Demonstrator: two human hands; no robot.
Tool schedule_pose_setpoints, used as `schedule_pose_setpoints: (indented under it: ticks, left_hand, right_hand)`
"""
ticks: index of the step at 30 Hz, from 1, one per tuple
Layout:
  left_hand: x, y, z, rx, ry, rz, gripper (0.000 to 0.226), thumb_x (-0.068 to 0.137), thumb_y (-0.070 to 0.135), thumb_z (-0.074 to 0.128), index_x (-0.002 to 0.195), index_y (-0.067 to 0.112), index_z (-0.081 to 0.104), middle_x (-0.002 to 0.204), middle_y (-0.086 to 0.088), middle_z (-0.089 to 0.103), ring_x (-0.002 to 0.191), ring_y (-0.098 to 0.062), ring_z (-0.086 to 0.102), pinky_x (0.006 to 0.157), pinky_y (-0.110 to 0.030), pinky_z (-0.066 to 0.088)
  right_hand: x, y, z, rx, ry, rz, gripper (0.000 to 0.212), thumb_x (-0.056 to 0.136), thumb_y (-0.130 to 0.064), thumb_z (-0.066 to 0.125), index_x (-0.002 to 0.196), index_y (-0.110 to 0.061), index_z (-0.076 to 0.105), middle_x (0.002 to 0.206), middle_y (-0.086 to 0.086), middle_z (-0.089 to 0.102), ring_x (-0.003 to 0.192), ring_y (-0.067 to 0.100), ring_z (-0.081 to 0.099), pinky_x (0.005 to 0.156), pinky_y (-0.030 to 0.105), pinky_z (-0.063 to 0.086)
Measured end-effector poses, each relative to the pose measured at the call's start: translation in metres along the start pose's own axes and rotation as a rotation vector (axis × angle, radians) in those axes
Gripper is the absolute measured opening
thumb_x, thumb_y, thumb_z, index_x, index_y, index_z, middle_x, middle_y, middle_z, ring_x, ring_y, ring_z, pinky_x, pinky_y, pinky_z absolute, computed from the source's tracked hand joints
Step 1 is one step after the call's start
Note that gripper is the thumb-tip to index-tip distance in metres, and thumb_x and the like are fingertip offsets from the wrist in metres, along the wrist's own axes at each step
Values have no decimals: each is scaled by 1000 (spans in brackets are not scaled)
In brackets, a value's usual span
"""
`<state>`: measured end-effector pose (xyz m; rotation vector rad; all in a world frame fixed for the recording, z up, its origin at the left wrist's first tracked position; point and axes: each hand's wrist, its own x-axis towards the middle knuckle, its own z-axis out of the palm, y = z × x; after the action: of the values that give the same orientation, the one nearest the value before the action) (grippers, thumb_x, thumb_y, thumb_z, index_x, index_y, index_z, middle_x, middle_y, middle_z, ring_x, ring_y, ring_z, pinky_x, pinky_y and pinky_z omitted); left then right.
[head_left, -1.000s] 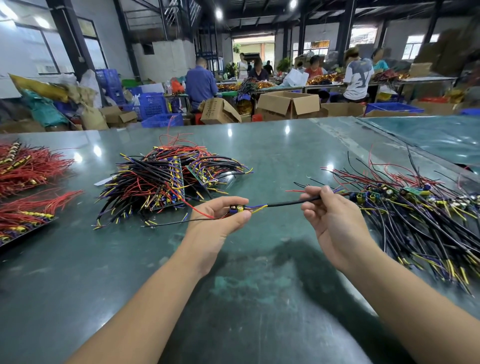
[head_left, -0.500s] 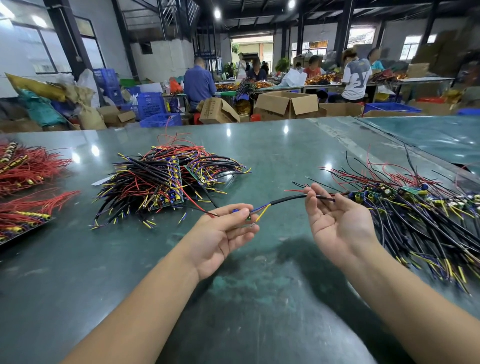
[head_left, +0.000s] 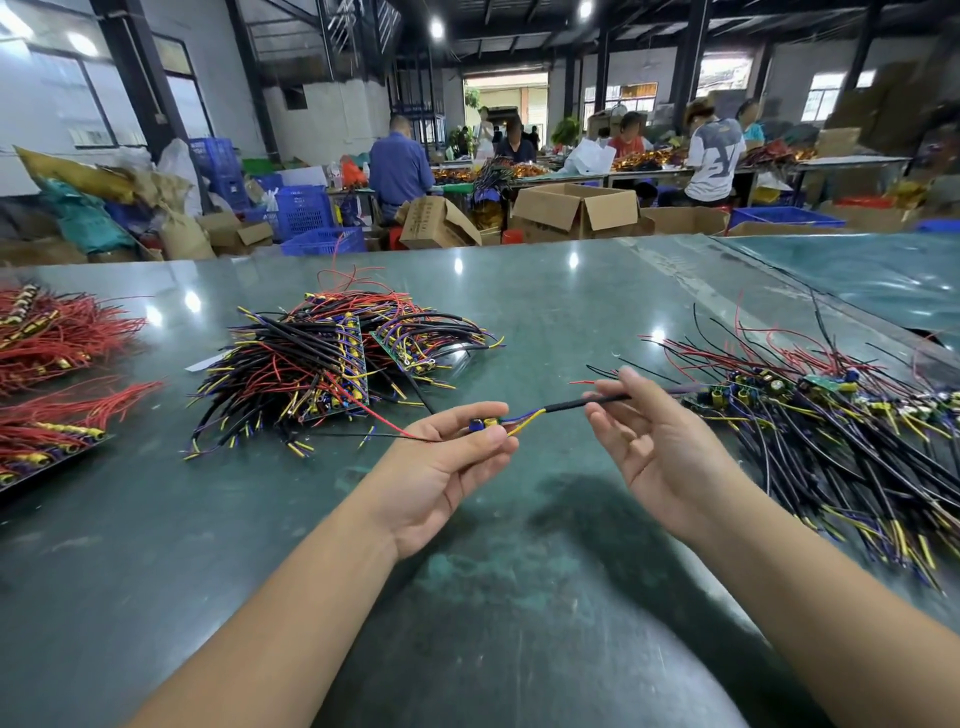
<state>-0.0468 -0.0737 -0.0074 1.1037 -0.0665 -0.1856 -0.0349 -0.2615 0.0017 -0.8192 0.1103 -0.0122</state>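
A small wired board (head_left: 488, 422) is held above the worktop (head_left: 519, 597), just below the middle of the frame, between the two hands. Its component end is pinched by the left hand (head_left: 441, 467), thumb and curled fingers (head_left: 467, 415) closed narrowly on it, with a thin red lead trailing off to the left. Its black sleeve (head_left: 566, 404) runs to the right and is held lightly between the thumb and forefinger of the right hand (head_left: 660, 457), the other fingers being loosely curled; the far end is blurred. A stacked heap of wired boards (head_left: 322, 364) is seen at centre left, a loose heap (head_left: 831, 431) at the right edge, and red wire bundles (head_left: 52, 338) at the far left. Cardboard boxes (head_left: 571, 208) are seen beyond the worktop.
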Motion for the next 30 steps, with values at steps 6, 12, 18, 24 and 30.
schedule_pose_setpoints:
  ticks: [6, 12, 18, 24, 30]
  left_hand:
    - [1, 1, 0, 5, 13, 19, 28, 66, 1, 65, 93, 4, 69, 76, -11, 71, 65, -12, 69, 61, -18, 56]
    - [0, 5, -1, -73, -15, -10, 20, 67, 0, 64, 81, 7, 75, 83, -14, 71, 66, -14, 69, 63, -20, 57]
    - [-4, 10, -2, -119, -116, -43, 22, 69, 2, 61, 80, 10, 78, 82, -14, 73, 70, -13, 71, 61, -19, 56]
    - [-1, 8, -4, -102, -64, -29, 21, 67, 1, 62, 79, 9, 77, 81, -14, 73, 64, -12, 70, 60, -20, 57]
    - [-2, 9, -4, -57, -56, -70, 19, 68, 10, 65, 80, 16, 78, 83, -8, 74, 63, -13, 70, 56, -20, 56]
  right_hand:
    - [-4, 5, 0, -70, -92, 82, 7, 86, -1, 60, 82, 4, 63, 67, 6, 68, 63, 13, 69, 62, 16, 56]
    - [-10, -1, 3, -110, -236, 77, 14, 73, -6, 62, 69, -5, 76, 77, 9, 73, 72, 15, 72, 63, 16, 56]
    - [-17, -3, 8, -64, -325, 72, 15, 72, -14, 64, 72, -7, 77, 76, 6, 73, 73, 12, 72, 59, 13, 54]
    - [-11, -1, 8, -10, -214, 64, 63, 100, -40, 35, 73, 0, 76, 85, 21, 72, 82, 26, 73, 63, 22, 57]
    - [-13, -1, 6, 102, -296, 57, 46, 85, -24, 41, 84, 9, 73, 99, 29, 68, 95, 39, 68, 74, 32, 58]
